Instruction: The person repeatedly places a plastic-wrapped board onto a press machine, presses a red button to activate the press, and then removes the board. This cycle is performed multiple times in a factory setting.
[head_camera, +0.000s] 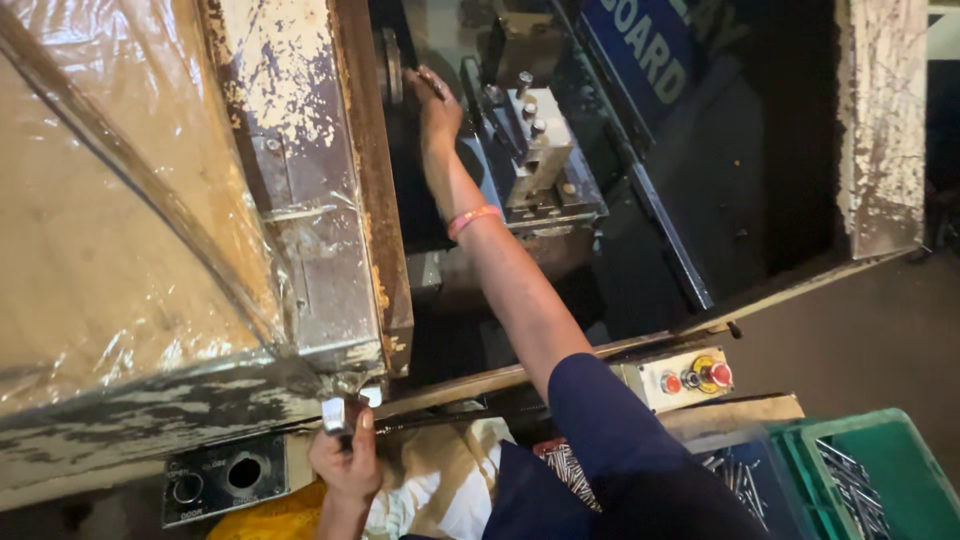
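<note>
My right hand (437, 105) reaches deep into the machine, fingers pinching a small dark part beside the chuck (389, 65) and near the tool post (537, 150). My left hand (347, 462) is closed around a metal handle (340, 412) at the door's (150, 200) lower edge.

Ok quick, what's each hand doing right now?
Left hand: closed around a small shiny metal piece.
Right hand: reaching deep into the machine; open or closed cannot be told.

A dark navy sleeve (610, 430) was worn pushed up the right arm, and a pink band (472, 220) was seen at the wrist.
</note>
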